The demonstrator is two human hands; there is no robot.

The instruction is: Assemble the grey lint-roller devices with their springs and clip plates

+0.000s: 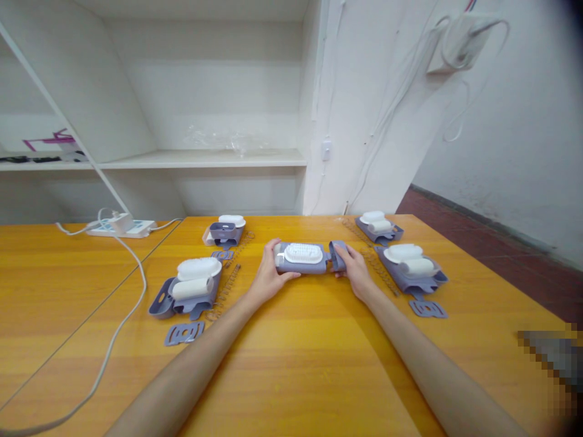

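My left hand [269, 274] is closed around the left end of a grey-purple plastic housing [304, 267], thumb along its near edge. A white oval brush head [302, 253] with a bumpy, bristle-like face sits on top of that housing. At its right end, my right hand [356, 271] grips a grey-purple end cap [337, 256] between thumb and fingers. The cap is close against the housing's narrow end; whether the two are joined I cannot tell. Both hands are just above the table, over its middle.
Similar part sets lie on the wooden table [291, 364]: left sets with a white roller [193, 288] and flat slotted plate [184, 333], right sets with another plate [428, 308]. Coil springs [228, 288] lie beside them. A power strip [132, 229] and cable are at left.
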